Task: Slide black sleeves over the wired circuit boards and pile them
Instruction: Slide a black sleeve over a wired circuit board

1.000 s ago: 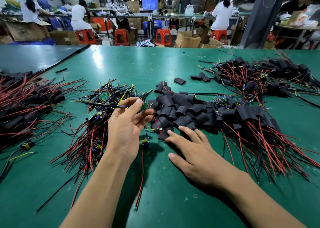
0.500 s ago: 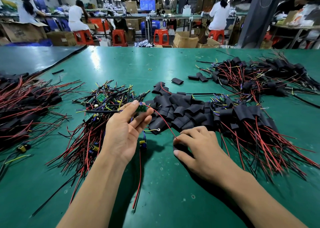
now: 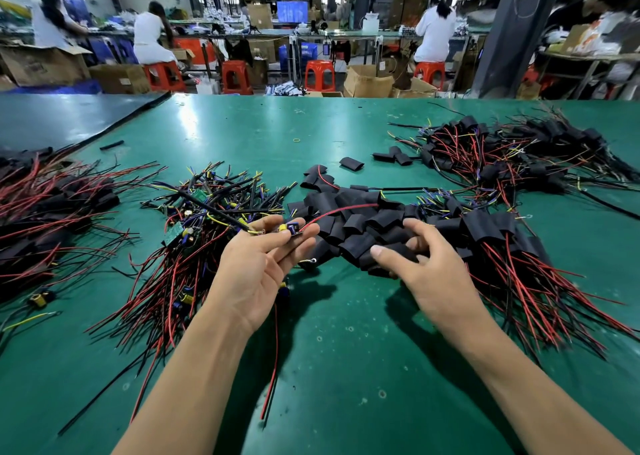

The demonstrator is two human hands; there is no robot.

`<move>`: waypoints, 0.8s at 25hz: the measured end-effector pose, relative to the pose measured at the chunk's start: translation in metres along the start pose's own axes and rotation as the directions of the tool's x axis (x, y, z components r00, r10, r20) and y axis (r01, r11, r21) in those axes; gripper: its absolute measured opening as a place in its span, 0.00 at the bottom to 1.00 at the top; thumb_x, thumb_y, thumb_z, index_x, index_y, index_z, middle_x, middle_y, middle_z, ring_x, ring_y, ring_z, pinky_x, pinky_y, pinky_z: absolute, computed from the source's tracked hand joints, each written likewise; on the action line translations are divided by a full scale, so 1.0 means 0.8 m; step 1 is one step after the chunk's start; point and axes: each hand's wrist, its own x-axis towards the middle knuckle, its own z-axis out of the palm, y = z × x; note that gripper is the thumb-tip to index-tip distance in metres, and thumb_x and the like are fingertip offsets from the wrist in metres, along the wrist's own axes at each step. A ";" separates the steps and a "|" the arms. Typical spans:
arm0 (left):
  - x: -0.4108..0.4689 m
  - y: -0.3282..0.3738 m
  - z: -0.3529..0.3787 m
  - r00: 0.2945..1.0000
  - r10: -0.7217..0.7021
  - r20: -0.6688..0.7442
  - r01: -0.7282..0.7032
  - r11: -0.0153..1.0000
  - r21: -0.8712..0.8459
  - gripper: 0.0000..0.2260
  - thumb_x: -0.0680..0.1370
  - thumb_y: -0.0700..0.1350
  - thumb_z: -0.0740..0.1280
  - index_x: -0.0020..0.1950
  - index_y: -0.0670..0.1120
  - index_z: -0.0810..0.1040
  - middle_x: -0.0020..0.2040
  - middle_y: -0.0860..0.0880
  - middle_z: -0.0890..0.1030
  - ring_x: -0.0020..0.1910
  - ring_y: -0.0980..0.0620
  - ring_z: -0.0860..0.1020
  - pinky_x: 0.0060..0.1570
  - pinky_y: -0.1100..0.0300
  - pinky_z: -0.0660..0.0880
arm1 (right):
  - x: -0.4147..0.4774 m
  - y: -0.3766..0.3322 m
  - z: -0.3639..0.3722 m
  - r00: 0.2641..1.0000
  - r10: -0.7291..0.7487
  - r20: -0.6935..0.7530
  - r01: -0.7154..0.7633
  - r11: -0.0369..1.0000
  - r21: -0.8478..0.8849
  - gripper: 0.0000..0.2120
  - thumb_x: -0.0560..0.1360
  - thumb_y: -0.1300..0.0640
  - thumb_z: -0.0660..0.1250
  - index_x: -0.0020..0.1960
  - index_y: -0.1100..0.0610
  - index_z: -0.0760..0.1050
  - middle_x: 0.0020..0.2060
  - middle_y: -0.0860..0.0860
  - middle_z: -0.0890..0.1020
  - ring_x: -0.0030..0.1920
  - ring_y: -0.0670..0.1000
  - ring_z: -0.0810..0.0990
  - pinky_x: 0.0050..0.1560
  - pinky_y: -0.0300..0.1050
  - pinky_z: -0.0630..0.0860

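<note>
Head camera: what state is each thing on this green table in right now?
wired circuit board: bare, no sleeve on yet.
black sleeve: empty, held.
left hand grip: pinches the wired circuit board.
right hand grip: fingers curled round the black sleeve.
middle sleeve heap: empty, loose.
left board pile: unsleeved, tangled.
right board pile: sleeved, piled.

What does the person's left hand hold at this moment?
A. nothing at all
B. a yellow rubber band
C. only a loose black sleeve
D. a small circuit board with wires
D: the left hand pinches a wired circuit board at its fingertips, with red wires running out of it, while the right hand curls on a black sleeve at the loose pile.
</note>
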 end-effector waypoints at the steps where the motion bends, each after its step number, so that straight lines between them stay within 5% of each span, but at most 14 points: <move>1: 0.001 -0.002 -0.001 1.000 0.015 -0.023 -0.014 1.000 0.021 0.10 0.79 0.26 0.57 0.49 0.40 0.71 0.53 0.33 0.80 0.46 0.38 0.85 0.47 0.51 0.83 | 0.001 0.000 -0.001 0.999 0.042 0.018 -0.043 0.998 0.045 0.28 0.68 0.48 0.80 0.65 0.50 0.76 0.53 0.47 0.77 0.55 0.51 0.80 0.61 0.44 0.75; 6: 0.002 -0.010 -0.003 0.996 0.013 -0.088 -0.004 0.995 0.099 0.10 0.78 0.26 0.59 0.51 0.40 0.72 0.46 0.37 0.82 0.41 0.39 0.85 0.45 0.50 0.83 | -0.003 -0.004 0.004 0.999 -0.005 0.045 0.006 1.000 -0.022 0.21 0.64 0.58 0.82 0.50 0.44 0.78 0.55 0.54 0.79 0.51 0.51 0.80 0.60 0.50 0.77; 13: 0.000 -0.012 -0.003 0.998 0.035 -0.050 -0.031 0.996 0.087 0.12 0.74 0.26 0.66 0.51 0.41 0.71 0.38 0.41 0.81 0.37 0.44 0.85 0.44 0.54 0.83 | -0.002 0.003 0.006 0.985 0.113 0.131 -0.137 0.973 0.188 0.23 0.62 0.58 0.84 0.51 0.50 0.77 0.45 0.47 0.82 0.41 0.45 0.77 0.44 0.41 0.74; 17: -0.001 -0.013 -0.001 0.996 0.034 -0.080 -0.025 0.994 0.105 0.11 0.73 0.25 0.66 0.48 0.39 0.73 0.42 0.37 0.81 0.37 0.45 0.85 0.46 0.55 0.83 | 0.002 -0.003 0.006 0.955 0.213 0.207 -0.290 0.816 0.499 0.29 0.54 0.57 0.82 0.54 0.56 0.78 0.44 0.52 0.84 0.33 0.45 0.79 0.30 0.36 0.74; 20: -0.001 -0.012 -0.001 0.995 0.032 -0.091 -0.025 0.997 0.071 0.11 0.75 0.25 0.65 0.49 0.39 0.72 0.42 0.35 0.83 0.38 0.43 0.85 0.46 0.54 0.83 | 0.005 -0.006 0.002 0.933 0.227 0.280 -0.356 0.703 0.616 0.29 0.57 0.62 0.78 0.58 0.61 0.77 0.44 0.54 0.85 0.33 0.45 0.82 0.30 0.35 0.76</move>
